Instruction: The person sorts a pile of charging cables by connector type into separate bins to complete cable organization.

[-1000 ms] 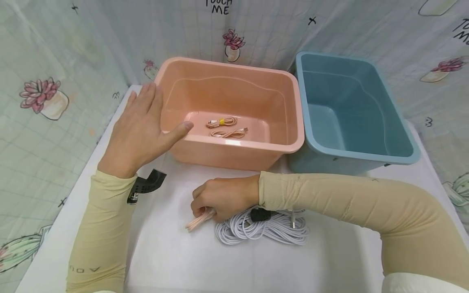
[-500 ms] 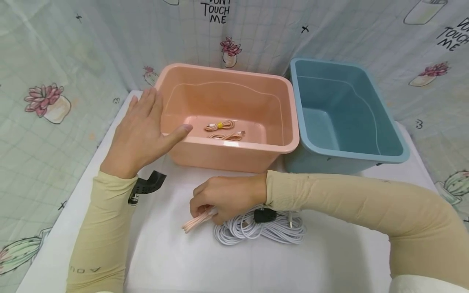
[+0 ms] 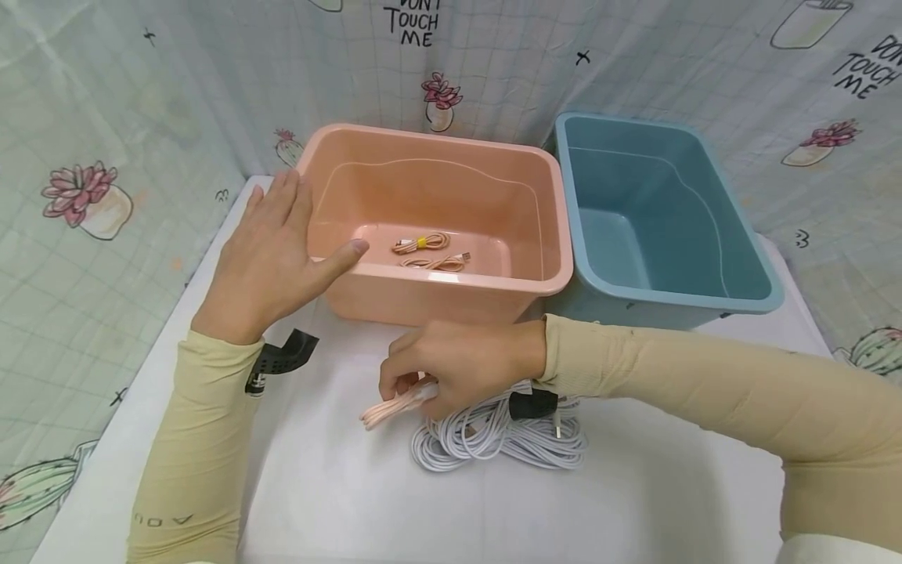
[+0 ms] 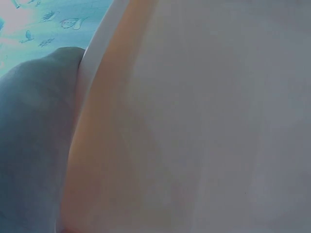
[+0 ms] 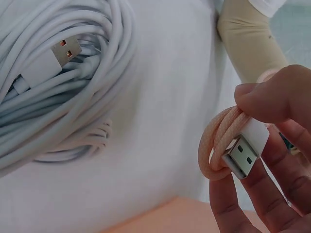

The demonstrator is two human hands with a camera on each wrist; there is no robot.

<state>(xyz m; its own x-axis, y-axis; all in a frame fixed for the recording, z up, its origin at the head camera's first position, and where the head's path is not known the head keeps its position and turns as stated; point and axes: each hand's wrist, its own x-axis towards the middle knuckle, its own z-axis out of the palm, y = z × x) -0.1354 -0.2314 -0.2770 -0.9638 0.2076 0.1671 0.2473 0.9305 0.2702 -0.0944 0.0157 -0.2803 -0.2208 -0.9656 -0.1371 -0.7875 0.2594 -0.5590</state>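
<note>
My right hand point(image 3: 458, 356) pinches a coiled pink USB cable point(image 3: 391, 406) between thumb and fingers, above the table's front middle. In the right wrist view, the cable's metal USB plug point(image 5: 241, 158) sticks out beside its braided loops. Below that hand lies a bundle of white cables point(image 3: 486, 439), with one USB plug point(image 5: 67, 51) showing among the coils. My left hand point(image 3: 264, 254) rests at the left end of a pink bin point(image 3: 409, 299), fingers straight and thumb over the front rim. Inside the bin are two pink cables, one with a yellow tie point(image 3: 423, 243).
A blue bin point(image 3: 616, 243) stands against the right side of the pink one. Behind both hangs a curtain point(image 3: 507, 70) printed with potted plants. A black strap mount point(image 3: 289, 356) juts from my left wrist. White cloth point(image 3: 338, 501) covers the table.
My right hand has risen a little and moved right and toward the bins, carrying the pink cable away from the table's front. The left hand stays at the pink bin.
</note>
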